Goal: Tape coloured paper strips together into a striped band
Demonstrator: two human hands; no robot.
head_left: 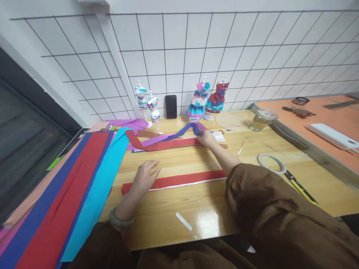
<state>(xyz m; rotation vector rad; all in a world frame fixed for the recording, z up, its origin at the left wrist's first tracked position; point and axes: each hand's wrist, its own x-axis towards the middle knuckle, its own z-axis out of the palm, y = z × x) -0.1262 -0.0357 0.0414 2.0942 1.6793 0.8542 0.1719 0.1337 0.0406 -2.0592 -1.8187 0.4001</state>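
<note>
My left hand rests with its fingers apart at the left part of a red crepe paper strip, which lies flat with a white band along its near edge. Farther back, my right hand has its fingers closed at the end of a blue crepe paper strip, which arches up from the table. A second red strip and a purple strip lie beside it, some of them overlapping. The fingertips of the right hand are partly hidden. Nearer the front edge lies a small white piece.
Wide red and turquoise crepe sheets hang over the table's left side. Dressed mini mannequins and a phone stand by the wall. At right are a tape roll, a cutter knife and a glass cup.
</note>
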